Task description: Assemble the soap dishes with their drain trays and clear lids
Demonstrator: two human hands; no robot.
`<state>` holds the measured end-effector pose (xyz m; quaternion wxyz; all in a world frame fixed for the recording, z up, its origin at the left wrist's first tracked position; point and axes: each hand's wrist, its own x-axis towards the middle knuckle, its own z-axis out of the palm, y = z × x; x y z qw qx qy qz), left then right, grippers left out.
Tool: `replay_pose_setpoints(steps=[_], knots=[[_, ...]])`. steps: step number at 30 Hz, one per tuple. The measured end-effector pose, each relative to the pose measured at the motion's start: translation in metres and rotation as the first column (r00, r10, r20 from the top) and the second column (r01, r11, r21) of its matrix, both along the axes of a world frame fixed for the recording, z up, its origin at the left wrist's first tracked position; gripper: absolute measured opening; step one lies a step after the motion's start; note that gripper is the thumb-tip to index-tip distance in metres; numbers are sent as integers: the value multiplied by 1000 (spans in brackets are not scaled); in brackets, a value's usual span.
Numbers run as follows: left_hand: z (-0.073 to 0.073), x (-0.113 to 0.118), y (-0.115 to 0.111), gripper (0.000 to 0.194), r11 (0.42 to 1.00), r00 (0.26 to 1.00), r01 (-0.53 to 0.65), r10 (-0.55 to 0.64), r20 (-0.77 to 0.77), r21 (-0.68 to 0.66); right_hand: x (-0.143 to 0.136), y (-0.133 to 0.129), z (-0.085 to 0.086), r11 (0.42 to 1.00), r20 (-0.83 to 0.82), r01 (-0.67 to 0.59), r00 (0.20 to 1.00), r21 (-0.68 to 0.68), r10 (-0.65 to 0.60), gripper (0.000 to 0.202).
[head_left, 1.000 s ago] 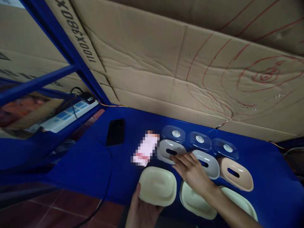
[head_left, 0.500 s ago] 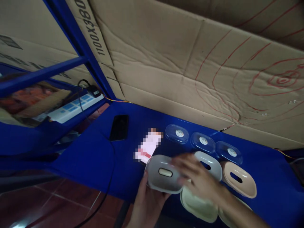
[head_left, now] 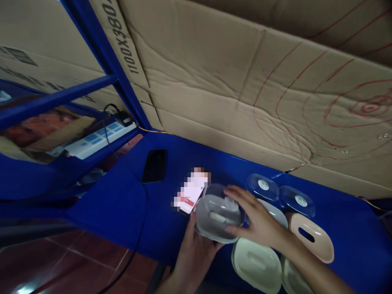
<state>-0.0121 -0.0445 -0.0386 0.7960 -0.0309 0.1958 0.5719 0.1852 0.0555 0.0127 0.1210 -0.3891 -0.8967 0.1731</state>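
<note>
My left hand [head_left: 196, 259] grips a grey oval plastic dish [head_left: 204, 228] from below, thumb at its left side; a pale bar shows in the slot of its base. Over the dish, my right hand [head_left: 257, 220] holds a clear oval lid [head_left: 217, 191] with a round sticker, tilted and overlapping the far rim. Whether the lid touches the dish all round I cannot tell. Beside my right hand stand a light grey slotted dish [head_left: 275, 211], partly hidden, and a peach slotted dish [head_left: 321, 241]. Nearer lie a pale green dish [head_left: 257, 265] and another pale one [head_left: 294, 277], partly covered by my forearm.
Two clear lids [head_left: 262, 185] lie at the back of the blue table [head_left: 116, 212], before a cardboard wall [head_left: 199, 73]. A lit phone [head_left: 192, 190] and a dark phone [head_left: 154, 165] lie to the left. A black cable [head_left: 143, 220] hangs over the table edge near a power strip [head_left: 101, 139].
My right hand now holds the leftmost clear lid, which has left the back row and sits over the grey dish. The dish has shifted slightly right and up in view.
</note>
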Motion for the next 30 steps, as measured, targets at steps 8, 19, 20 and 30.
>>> replay_pose_setpoints(steps=[8,19,20,30], knots=[[14,11,8,59,998,998,68,-68,-12,-12,5,-33,7,1000,-38,-16,999,24,17,85],[13,9,30,64,997,994,20,-27,-104,-70,-3,26,-12,999,-123,-43,992,-17,41,84],[12,9,29,66,997,992,-3,-7,-125,-78,-4,41,-18,999,-124,-32,992,17,34,82],[-13,-12,-15,51,994,930,57,-86,-358,-91,5,64,-9,987,-22,43,999,156,-40,82]])
